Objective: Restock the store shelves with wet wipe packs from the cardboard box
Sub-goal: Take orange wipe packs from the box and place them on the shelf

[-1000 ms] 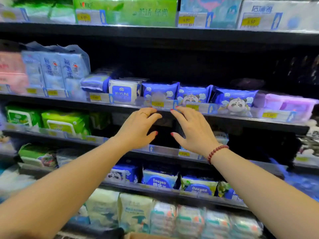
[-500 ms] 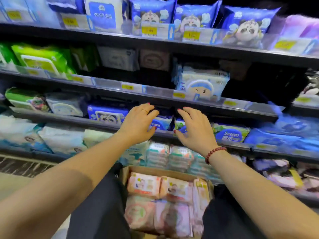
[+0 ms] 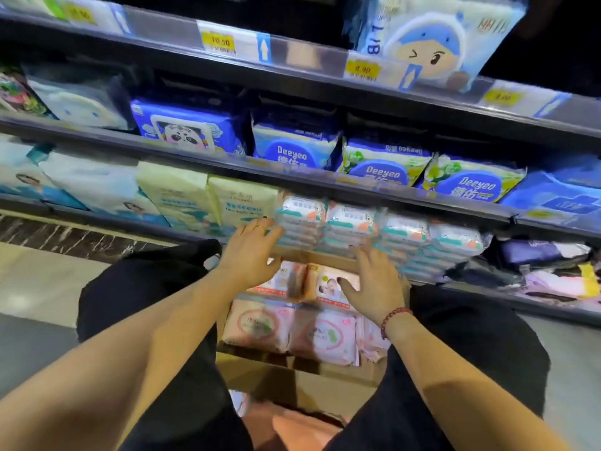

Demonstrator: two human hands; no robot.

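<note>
An open cardboard box (image 3: 302,382) sits on the floor between my knees, filled with several pink wet wipe packs (image 3: 320,335). My left hand (image 3: 250,255) hovers over the box's far left corner, fingers spread, holding nothing. Over the far right part of the box my right hand (image 3: 374,281) is also spread and empty, with a red bead bracelet on its wrist. Just beyond both hands, the bottom shelf (image 3: 419,200) holds stacked small white-and-teal wipe packs (image 3: 354,222).
Blue Deeyeo packs (image 3: 380,164) and a panda pack (image 3: 185,128) fill the shelf above. Pale yellow packs (image 3: 208,200) stand left of the small stacks. Purple and pink packs (image 3: 549,268) lie low on the right. Tiled floor (image 3: 39,278) spreads left.
The view has dropped from the upper shelves to the bottom shelf and box. Both hands have come down with it, from mid-shelf height to just above the box.
</note>
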